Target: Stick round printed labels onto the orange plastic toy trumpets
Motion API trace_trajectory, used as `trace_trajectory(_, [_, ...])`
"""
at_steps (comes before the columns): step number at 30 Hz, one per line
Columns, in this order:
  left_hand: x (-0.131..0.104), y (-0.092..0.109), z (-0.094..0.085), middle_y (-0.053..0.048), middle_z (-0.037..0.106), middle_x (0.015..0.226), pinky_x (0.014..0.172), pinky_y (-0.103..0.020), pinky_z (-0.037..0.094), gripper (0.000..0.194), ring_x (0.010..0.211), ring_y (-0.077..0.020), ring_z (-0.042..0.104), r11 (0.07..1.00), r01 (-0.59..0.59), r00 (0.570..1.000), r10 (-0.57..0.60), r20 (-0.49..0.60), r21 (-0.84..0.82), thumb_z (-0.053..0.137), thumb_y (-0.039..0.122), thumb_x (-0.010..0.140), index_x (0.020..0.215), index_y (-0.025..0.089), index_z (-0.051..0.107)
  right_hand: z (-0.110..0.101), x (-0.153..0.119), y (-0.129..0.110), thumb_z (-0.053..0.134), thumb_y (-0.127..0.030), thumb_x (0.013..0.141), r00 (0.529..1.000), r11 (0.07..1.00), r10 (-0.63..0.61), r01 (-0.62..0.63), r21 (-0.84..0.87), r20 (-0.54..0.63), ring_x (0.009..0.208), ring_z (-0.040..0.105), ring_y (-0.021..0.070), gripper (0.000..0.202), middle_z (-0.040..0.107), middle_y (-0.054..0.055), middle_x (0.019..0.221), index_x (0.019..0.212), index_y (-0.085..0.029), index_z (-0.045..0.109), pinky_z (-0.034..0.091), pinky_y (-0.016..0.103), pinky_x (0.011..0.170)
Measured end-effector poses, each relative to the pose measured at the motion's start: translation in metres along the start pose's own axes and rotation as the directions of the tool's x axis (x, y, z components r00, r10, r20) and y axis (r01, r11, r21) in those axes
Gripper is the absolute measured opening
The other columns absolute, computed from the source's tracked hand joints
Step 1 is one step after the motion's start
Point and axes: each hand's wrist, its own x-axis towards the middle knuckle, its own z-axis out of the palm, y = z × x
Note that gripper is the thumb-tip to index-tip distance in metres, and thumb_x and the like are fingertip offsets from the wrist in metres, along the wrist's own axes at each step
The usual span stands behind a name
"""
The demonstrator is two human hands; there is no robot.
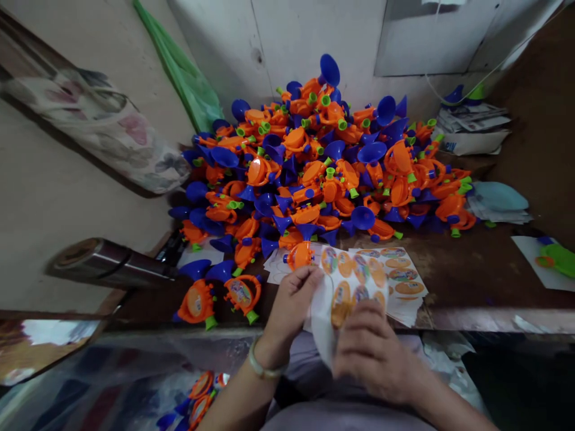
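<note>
A sheet of oval orange stickers [350,275] is held between my hands at the table's front edge. My left hand [290,305] pinches its left side, thumb and forefinger together. Over the sheet's lower right part lies my right hand [372,353], slightly blurred, its fingers curled against the paper. Just beyond my left fingertips sits an orange toy trumpet [300,256] with a plain oval face. More sticker sheets [406,278] lie stacked to the right. Two orange trumpets with stickers, a left one [196,302] and a right one [242,294], rest at the front left.
A large heap of orange and blue toy trumpets [314,173] fills the table's back. A metal flask [112,263] lies at the left. Papers [471,129], a pale blue object [501,196] and a green toy [559,257] are at the right. More trumpets [200,398] lie below the table.
</note>
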Motion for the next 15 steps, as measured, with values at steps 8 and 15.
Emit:
trace_trajectory(8, [0.005,-0.006,0.009,0.002,0.06,0.07,0.059,-0.022,0.043,0.051,0.063,-0.0122,0.049,0.997,-0.065,0.992,0.059,0.109,0.049,0.079,0.069,0.083,0.079,0.019,0.07,-0.012,-0.001,0.024,0.067,-0.022,0.102,0.93,0.918,0.352,-0.365,-0.153,-0.104,0.115,0.074,0.0282,0.055,0.079,0.01,0.123,0.155,-0.027,0.051,0.064,0.046,0.096])
trace_trajectory(15, [0.01,-0.019,0.007,-0.003,0.077,0.083,0.069,-0.024,0.059,0.047,0.076,-0.0184,0.07,0.985,-0.105,0.991,0.093,0.095,0.135,0.085,0.068,0.078,0.091,0.023,0.081,0.016,-0.012,0.023,0.066,-0.016,0.096,0.857,0.802,0.459,-0.512,-0.306,-0.232,0.086,0.081,0.0238,0.037,0.084,0.004,0.094,0.131,-0.027,0.068,0.068,0.035,0.082])
